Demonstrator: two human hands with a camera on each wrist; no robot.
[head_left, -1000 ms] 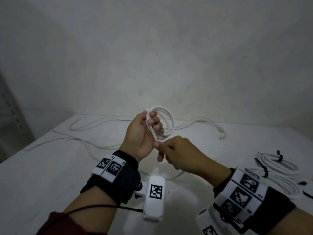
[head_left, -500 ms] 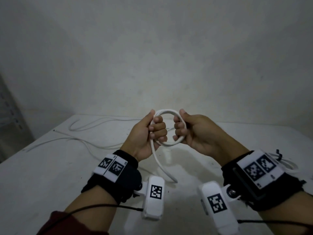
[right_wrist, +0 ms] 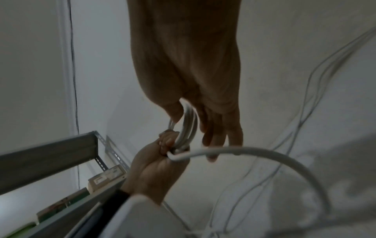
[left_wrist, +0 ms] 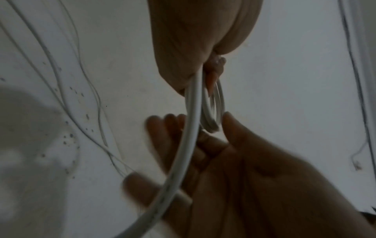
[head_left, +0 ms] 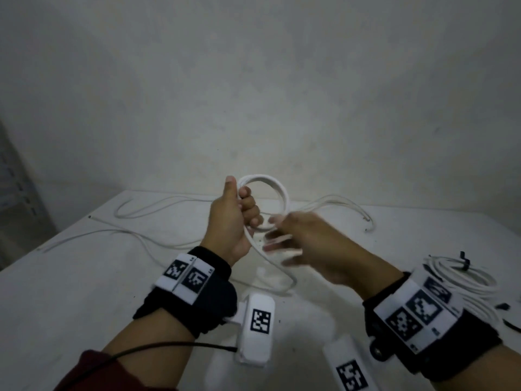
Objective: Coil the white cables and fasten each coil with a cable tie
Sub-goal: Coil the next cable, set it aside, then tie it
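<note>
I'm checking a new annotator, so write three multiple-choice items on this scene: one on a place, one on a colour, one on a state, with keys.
1. Where do the finished, tied coils lie?
A. on the table's right side
B. on the shelf at left
C. in the person's lap

2. What colour are the ties on those coils?
A. white
B. red
C. black

3. What is the left hand doing?
A. lying flat on the table
B. gripping the coil being wound
C. hanging free, holding nothing

Key: 1 A, they sit on the table beyond the right wrist; 2 C, dark bands cross the white loops; 3 B, its fingers curl round the loops, while the right hand is blurred, fingers extended by the trailing cable end.
</note>
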